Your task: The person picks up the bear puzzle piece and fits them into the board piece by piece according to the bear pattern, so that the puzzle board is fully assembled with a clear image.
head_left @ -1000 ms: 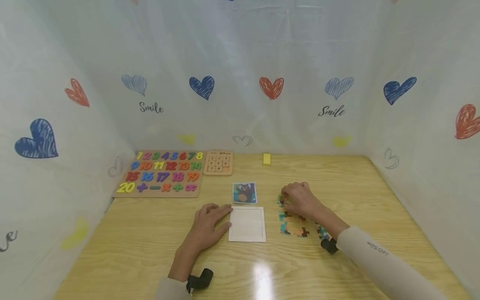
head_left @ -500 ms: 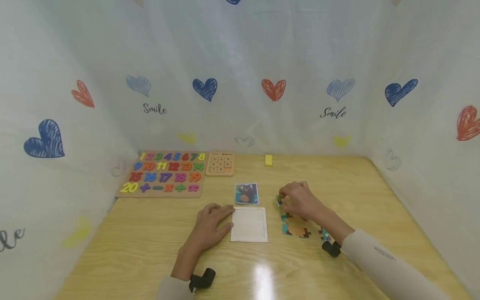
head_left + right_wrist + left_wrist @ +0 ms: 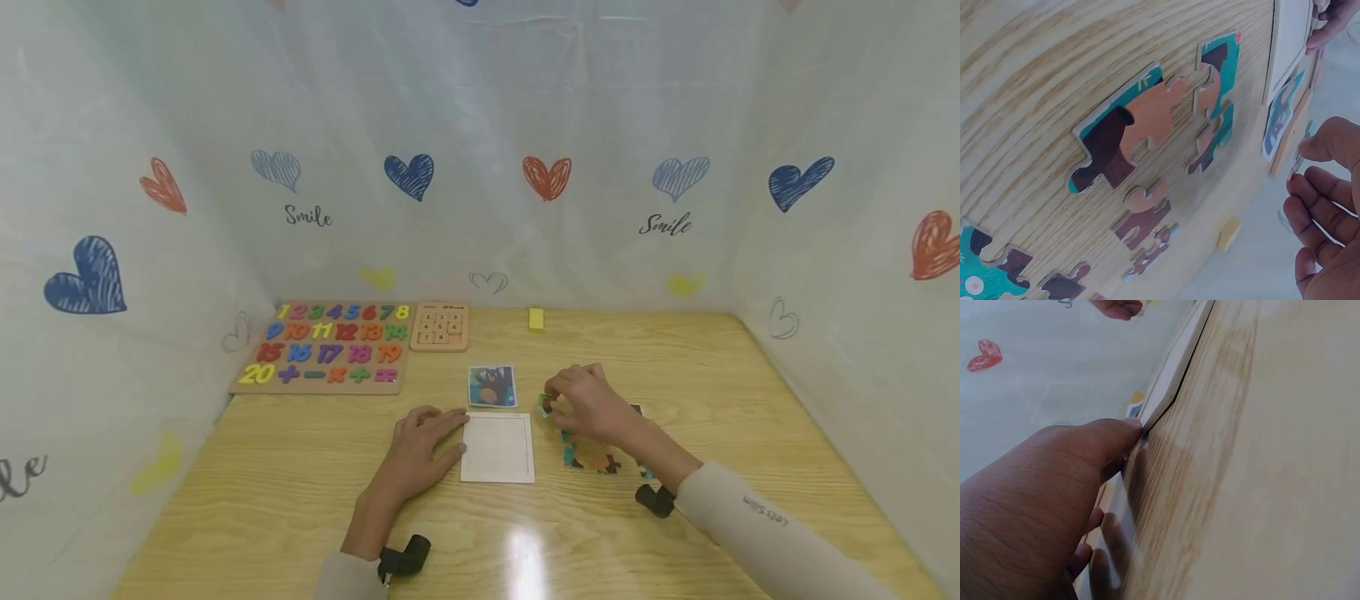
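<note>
Pinched between thumb and fingertips of my right hand (image 3: 592,404) is a small jigsaw piece (image 3: 545,405); the right wrist view shows this piece (image 3: 1300,152) edge-on, raised above the table. Below and around that hand lie loose jigsaw pieces (image 3: 592,458) in teal, brown and orange, partly hidden by the hand and forearm. A square white puzzle tray (image 3: 498,448) lies flat to the left of them. My left hand (image 3: 415,457) rests at the tray's left side, fingers spread, thumb and a fingertip touching its edge. Just behind the tray is a bear picture card (image 3: 492,387).
At the back left lies a board of coloured numbers (image 3: 322,348), with a wooden number-slide puzzle (image 3: 440,327) beside it. A small yellow block (image 3: 536,320) stands near the back edge. Curtains with printed hearts (image 3: 547,177) enclose the table on three sides.
My right hand has moved a little left, towards the tray, carrying the pinched jigsaw piece off the other pieces. The left hand stays at the tray's edge.
</note>
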